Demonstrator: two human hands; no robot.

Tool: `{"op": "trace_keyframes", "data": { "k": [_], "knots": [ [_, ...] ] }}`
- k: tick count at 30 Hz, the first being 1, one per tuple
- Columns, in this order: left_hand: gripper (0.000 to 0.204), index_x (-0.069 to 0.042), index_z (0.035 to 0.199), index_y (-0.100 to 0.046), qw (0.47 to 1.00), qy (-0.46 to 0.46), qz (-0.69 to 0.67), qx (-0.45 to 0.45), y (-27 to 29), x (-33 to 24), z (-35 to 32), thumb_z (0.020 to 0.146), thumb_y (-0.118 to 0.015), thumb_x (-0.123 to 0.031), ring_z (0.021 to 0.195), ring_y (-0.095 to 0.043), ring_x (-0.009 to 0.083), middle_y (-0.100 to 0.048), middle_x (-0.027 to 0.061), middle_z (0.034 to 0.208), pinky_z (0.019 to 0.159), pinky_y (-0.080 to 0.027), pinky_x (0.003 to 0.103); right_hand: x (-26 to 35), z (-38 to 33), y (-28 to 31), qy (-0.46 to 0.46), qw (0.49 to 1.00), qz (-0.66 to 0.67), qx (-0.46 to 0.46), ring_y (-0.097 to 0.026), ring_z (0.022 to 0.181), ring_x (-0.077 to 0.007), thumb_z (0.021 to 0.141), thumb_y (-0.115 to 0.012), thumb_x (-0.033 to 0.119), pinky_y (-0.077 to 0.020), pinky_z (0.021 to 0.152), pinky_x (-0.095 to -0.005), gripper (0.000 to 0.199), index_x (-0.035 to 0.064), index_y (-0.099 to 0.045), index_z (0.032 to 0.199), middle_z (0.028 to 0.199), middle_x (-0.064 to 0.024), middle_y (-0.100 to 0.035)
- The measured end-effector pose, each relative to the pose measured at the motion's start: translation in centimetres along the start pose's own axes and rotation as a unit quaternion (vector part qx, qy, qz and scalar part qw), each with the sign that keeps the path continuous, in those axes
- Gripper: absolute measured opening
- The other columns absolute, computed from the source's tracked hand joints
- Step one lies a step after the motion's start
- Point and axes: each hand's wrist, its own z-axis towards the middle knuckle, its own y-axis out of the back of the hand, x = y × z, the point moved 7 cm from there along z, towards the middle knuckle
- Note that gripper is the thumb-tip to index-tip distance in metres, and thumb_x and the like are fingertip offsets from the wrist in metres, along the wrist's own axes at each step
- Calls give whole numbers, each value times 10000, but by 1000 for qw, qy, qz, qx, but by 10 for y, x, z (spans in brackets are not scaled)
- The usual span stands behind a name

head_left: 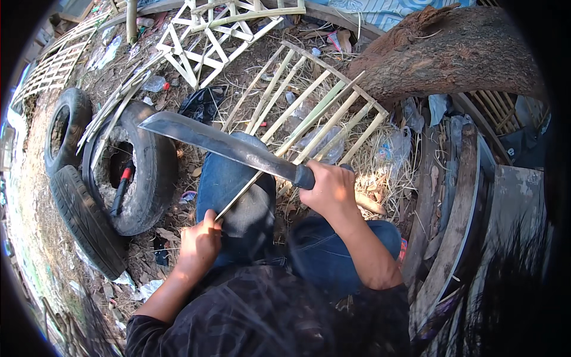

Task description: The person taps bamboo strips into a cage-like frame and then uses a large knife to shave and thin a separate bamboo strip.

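Nearest to us is our dark shirt [262,315], below and between both hands, with our jeans [235,178] just beyond it, knees bent. Our left hand [199,239] is curled around the near end of a thin strip [239,194], gripping it beside the knee on that side. From these fingers the strip slants up and to the right, over the denim and on behind the knife [220,144]. We cannot tell whether blade and strip touch.

Our right hand [329,187] is clenched around the knife's handle. The long blade reaches out leftward from this fist, across and above the knee, its tip ahead of the left hand and a little to its left.

Ahead of the right hand a slatted frame [297,105] lies on the littered ground, and a pale lattice [253,16] lies farther off. Beyond that hand, to the right, a thick trunk [440,53] slants across; nearer, on the same side, run weathered planks [455,226].

Left of and ahead of the left hand we see three tyres [157,184], with a red-banded tool [122,187] resting inside the largest. A black bag [202,104] lies ahead of that hand, past the blade.
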Motion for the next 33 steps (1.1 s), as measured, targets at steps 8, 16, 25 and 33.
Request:
{"op": "trace_keyframes", "data": {
  "k": [8,16,25,33],
  "knots": [
    [109,-71,877,-501,999,-6,18,-37,-6,7,2,910,-567,-150,584,-604,413,-583,189,611,508,-462,497,-28,17,13,-1,994,-103,-31,-653,756,-360,603,-715,146,-496,662,-437,268,87,-677,862,768,-161,-668],
    [125,-73,928,-509,998,-13,39,-47,-4,7,2,899,-588,-165,588,-605,408,-592,182,611,537,-466,512,-95,18,89,-218,946,-188,-151,-659,740,-395,666,-664,182,-501,680,-487,190,105,-667,839,742,-177,-676],
    [148,-38,975,-512,1000,0,12,23,2,6,8,920,-550,-170,640,-589,451,-574,237,626,579,-450,535,-94,15,76,-203,949,-192,-149,-658,702,-391,674,-697,203,-503,643,-486,209,98,-663,851,721,-177,-670],
    [166,-30,1005,-524,999,-30,-26,-7,10,8,4,931,-537,-178,621,-571,467,-554,259,617,555,-424,543,-68,24,59,-39,972,-171,-154,-659,709,-361,637,-695,155,-508,658,-454,212,72,-652,828,718,-159,-662]
  ]
}}
